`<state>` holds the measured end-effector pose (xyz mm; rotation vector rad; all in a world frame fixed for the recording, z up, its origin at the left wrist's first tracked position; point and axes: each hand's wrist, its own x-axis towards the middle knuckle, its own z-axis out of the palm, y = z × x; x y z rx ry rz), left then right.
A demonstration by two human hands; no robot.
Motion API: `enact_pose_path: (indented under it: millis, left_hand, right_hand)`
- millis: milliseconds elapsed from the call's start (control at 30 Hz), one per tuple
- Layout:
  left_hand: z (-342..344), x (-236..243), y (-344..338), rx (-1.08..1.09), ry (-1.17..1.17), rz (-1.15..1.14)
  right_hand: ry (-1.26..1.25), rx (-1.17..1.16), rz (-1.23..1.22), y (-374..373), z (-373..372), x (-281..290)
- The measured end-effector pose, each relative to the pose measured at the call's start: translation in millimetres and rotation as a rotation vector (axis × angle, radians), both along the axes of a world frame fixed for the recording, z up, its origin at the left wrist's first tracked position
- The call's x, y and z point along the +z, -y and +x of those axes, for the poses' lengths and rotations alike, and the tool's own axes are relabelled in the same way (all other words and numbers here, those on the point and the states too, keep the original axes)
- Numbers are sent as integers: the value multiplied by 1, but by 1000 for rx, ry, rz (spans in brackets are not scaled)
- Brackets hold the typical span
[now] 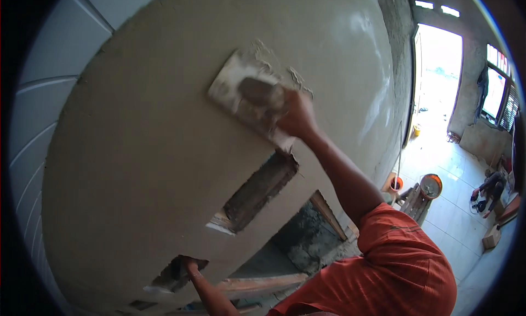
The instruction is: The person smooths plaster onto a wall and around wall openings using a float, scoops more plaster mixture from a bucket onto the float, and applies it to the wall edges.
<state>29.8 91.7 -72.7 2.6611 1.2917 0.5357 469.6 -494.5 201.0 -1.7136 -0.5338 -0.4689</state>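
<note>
My right hand [296, 110] grips a plastering float [224, 83] pressed flat against the smooth grey plastered wall [137, 141]. Wet plaster gathers in ridges at the float's upper and right edges. Just below it is a dark rectangular opening [257, 190] in the wall. My left hand [190, 264] is lower down at a smaller opening [172, 275], fingers curled into its edge and partly hidden in shadow.
White ceiling panels [66, 53] border the wall. Far below at right, tiled floor [455, 228] holds two orange buckets [431, 185], wooden planks [411, 198] and a person [490, 190] in dark clothing. A bright doorway [438, 75] and window [496, 86] are beyond.
</note>
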Motion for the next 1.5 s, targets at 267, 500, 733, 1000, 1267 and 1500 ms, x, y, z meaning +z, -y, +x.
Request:
enact_pose_path:
  millis: [267, 500, 733, 1000, 1267, 1500]
  left_hand:
    - [2, 4, 5, 13, -12, 1]
    - [-5, 6, 14, 61, -13, 3]
    - [-10, 0, 21, 106, -33, 14]
    - [-10, -4, 21, 111, -40, 12]
    - [-5, 0, 23, 90, -34, 16]
    - [-7, 5, 26, 93, -26, 22]
  right_hand:
    - [274, 261, -62, 9, -63, -133]
    - [639, -302, -103, 63, 49, -191]
    - [832, -340, -154, 48, 77, -89]
    - [757, -533, 56, 63, 136, 106]
    - [417, -703, 188, 149, 167, 82]
    - [217, -165, 314, 67, 103, -35]
